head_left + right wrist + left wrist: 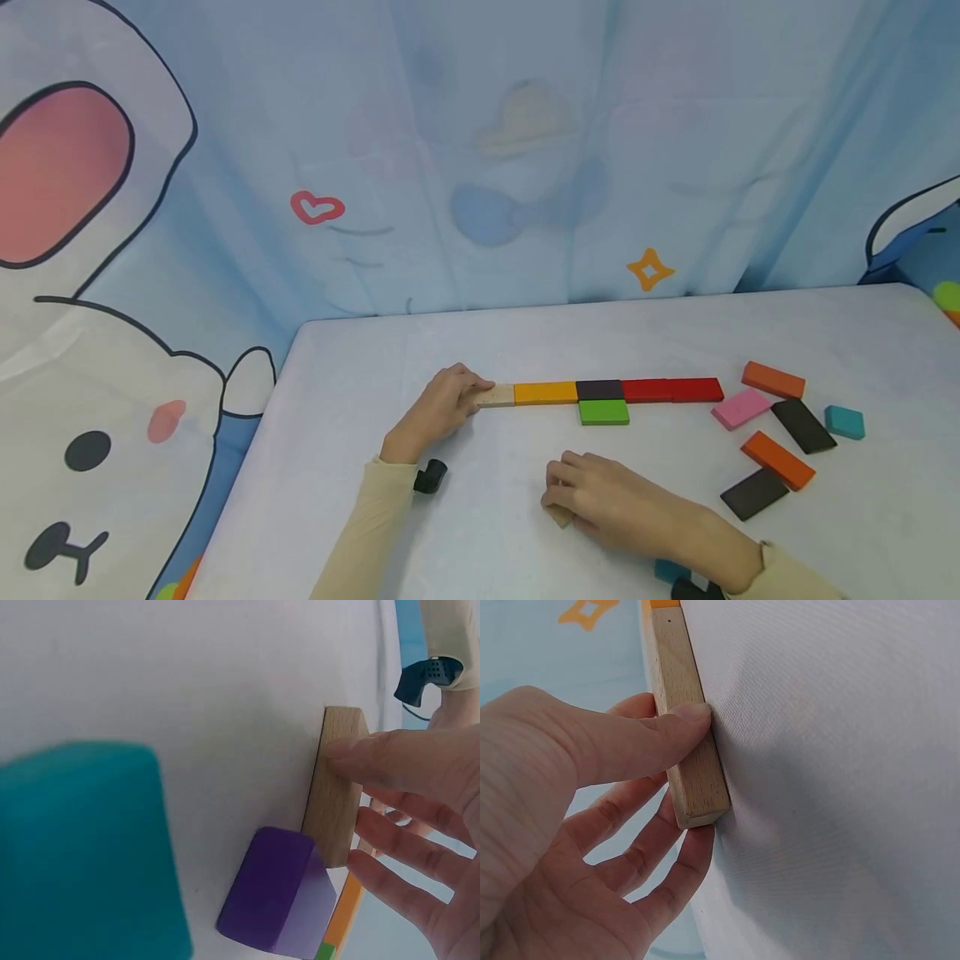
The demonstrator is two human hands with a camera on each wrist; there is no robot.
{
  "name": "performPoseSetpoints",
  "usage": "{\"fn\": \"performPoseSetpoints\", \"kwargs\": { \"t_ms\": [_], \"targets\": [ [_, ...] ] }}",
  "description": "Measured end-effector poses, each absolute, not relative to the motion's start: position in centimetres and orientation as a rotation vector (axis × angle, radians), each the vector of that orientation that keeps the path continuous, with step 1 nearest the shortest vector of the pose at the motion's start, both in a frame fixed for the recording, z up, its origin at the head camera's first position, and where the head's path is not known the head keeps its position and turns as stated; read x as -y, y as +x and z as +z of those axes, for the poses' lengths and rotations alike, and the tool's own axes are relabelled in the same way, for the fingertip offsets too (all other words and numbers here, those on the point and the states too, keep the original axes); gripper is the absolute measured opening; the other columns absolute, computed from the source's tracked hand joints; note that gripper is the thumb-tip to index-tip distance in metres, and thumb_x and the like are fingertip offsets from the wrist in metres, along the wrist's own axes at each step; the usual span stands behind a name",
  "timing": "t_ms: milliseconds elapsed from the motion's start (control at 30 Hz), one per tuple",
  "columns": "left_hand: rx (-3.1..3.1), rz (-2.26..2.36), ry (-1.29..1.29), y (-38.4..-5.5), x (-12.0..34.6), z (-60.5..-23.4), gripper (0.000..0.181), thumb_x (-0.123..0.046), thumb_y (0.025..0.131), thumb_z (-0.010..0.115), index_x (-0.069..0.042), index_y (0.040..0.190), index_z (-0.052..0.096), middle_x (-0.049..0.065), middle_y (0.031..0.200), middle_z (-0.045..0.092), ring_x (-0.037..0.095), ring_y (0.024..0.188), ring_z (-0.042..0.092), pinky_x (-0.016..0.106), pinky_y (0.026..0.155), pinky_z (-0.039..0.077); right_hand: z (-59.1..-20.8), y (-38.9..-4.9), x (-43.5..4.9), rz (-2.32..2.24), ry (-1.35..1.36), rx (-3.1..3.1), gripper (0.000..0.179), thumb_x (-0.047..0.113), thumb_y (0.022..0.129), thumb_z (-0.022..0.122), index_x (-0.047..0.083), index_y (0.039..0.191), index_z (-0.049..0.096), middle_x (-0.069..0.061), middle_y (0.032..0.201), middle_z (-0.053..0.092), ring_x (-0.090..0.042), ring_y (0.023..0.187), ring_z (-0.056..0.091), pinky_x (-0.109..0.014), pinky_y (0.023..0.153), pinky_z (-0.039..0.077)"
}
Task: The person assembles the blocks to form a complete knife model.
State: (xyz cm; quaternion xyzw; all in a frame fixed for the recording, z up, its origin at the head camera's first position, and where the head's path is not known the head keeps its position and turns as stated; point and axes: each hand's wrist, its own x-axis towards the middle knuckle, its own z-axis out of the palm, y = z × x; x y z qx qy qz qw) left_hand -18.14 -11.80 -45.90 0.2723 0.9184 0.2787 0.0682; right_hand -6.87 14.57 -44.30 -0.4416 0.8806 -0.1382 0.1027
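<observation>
My left hand point(446, 402) pinches a plain wooden block point(676, 656) at the left end of a row, thumb on one side and fingers on the other. From it the row runs right through a yellow block point(545, 393), a dark purple block point(600, 390) and two red blocks point(693, 390). A green block point(603, 412) touches the near side of the dark one. Nearer the front, my right hand point(618, 504) grips another wooden block point(334, 791), mostly hidden in the head view. A purple block point(276, 891) lies by its end in the right wrist view.
Loose blocks lie at the right: two orange ones point(774, 380), a pink one point(741, 409), two black ones point(804, 427) and a teal one point(845, 422). Another teal block point(82, 855) is near my right wrist. A printed curtain point(525, 167) hangs behind the white table point(360, 358).
</observation>
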Motion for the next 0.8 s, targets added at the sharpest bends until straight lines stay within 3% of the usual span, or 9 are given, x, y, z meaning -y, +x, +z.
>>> {"fn": "performPoseSetpoints", "kwargs": {
  "t_ms": [567, 800],
  "targets": [
    [-2.764, 0.861, 0.824, -18.1, 11.9, -46.0, 0.040, 0.007, 0.091, 0.076, -0.003, 0.130, 0.073, 0.013, 0.118, 0.067, 0.032, 0.112, 0.062, 0.045, 0.103, 0.052, -44.0, -8.7, -14.6, -0.437, -1.273, -2.600, 0.031, 0.016, 0.083, 0.090, 0.018, 0.111, 0.077, 0.006, 0.103, 0.065, -0.011, 0.092, 0.059, -0.031, 0.086, 0.060],
    [-2.768, 0.853, 0.820, -18.2, 11.8, -46.1, 0.039, 0.006, 0.092, 0.076, -0.003, 0.130, 0.073, 0.013, 0.119, 0.067, 0.032, 0.113, 0.061, 0.045, 0.103, 0.052, -43.6, -10.7, -14.9, -0.545, -1.275, -2.818, 0.035, 0.013, 0.079, 0.093, 0.011, 0.109, 0.077, 0.001, 0.100, 0.064, -0.012, 0.088, 0.059, -0.029, 0.081, 0.061]
  ]
}}
